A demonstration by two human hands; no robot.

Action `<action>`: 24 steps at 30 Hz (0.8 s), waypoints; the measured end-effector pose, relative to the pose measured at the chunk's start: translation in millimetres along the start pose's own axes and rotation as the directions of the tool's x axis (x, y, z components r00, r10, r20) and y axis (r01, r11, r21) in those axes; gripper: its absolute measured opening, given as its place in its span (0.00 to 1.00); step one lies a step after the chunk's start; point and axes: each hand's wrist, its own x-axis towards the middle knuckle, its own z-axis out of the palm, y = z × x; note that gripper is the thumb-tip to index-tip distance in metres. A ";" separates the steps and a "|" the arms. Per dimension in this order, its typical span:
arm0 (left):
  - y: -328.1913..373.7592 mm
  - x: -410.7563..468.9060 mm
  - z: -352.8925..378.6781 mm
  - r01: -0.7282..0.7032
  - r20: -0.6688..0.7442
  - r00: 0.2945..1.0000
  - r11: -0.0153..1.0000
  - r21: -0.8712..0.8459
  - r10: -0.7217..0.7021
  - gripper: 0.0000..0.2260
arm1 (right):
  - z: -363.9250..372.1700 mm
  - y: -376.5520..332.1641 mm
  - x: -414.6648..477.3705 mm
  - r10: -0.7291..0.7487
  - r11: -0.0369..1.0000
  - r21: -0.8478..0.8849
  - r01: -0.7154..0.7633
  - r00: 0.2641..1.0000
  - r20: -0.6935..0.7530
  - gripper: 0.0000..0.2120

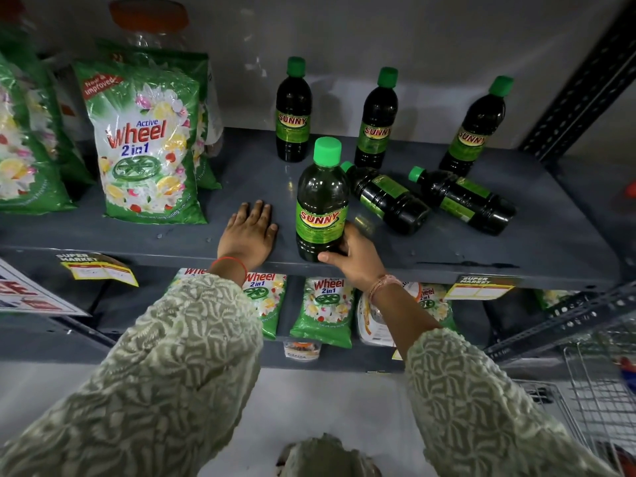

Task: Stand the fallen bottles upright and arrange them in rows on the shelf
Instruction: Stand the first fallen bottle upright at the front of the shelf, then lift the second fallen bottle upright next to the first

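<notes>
While my right hand (354,254) wraps the base of an upright dark bottle with a green cap and a red-and-yellow SUNNY label (321,201), thumb across the front and fingers behind, that bottle stands near the front edge of the grey metal shelf (481,249). My left hand (249,232) lies flat and spread on the shelf just left of it, palm down, holding nothing. Both of my arms are in pale green patterned sleeves (179,356).

Just behind and to the right of the held bottle, two more dark green-capped bottles lie on their sides, caps pointing left: the nearer fallen bottle (387,197) almost against the held one, the farther fallen bottle (464,199) beside it.

Farther back, three matching bottles stand upright near the wall: the left standing bottle (293,111), the middle standing bottle (377,120) and the right standing bottle (476,127), spaced apart. To the left, a green plastic Wheel detergent bag (144,142) stands on the same shelf.
</notes>
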 end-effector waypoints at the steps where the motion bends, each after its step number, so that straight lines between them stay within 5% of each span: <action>1: -0.1 -0.1 -0.2 0.000 0.001 1.000 1.000 -0.005 0.000 0.24 | 0.0 -1.6 -0.5 0.009 1.000 0.009 -0.009 1.000 0.010 0.29; 5: -0.1 -1.0 -2.5 -0.012 0.007 1.000 1.000 -0.017 0.012 0.24 | -5.5 -2.3 -6.5 0.049 0.989 0.139 -0.059 0.996 0.069 0.41; 8: -2.4 1.2 -4.2 -0.026 0.021 0.999 0.999 -0.034 0.026 0.23 | -30.1 -7.4 -22.7 0.053 0.983 0.181 -0.034 0.994 -0.100 0.42; 10: 0.0 4.1 -4.0 -0.022 0.000 1.000 0.996 -0.083 0.022 0.23 | -59.9 -17.7 -20.3 -0.104 0.994 -0.068 0.087 0.941 -0.323 0.30; 12: 6.4 6.2 -0.4 -0.017 -0.033 0.999 0.996 -0.093 0.014 0.22 | -90.2 -25.8 4.1 -0.153 0.928 -0.373 0.019 0.931 -0.331 0.28; 14: 12.2 5.0 4.2 -0.009 -0.054 0.999 0.999 -0.054 0.006 0.23 | -109.3 -32.4 35.8 0.031 0.827 -0.545 -0.137 0.979 -0.200 0.34; 18: 11.6 5.5 8.5 -0.014 -0.051 0.999 1.000 0.004 0.014 0.24 | -114.2 -36.4 69.8 0.286 0.646 -0.726 -0.236 0.957 -0.056 0.39; 21: 9.8 7.6 9.5 -0.013 -0.026 1.000 0.998 0.060 0.014 0.24 | -104.6 -27.8 76.1 0.236 0.705 -0.676 -0.215 0.970 -0.061 0.32; 24: 9.7 8.1 10.2 -0.006 -0.039 0.999 0.998 0.057 0.008 0.25 | -90.3 -17.4 79.8 0.075 0.812 -0.545 -0.210 0.963 -0.259 0.33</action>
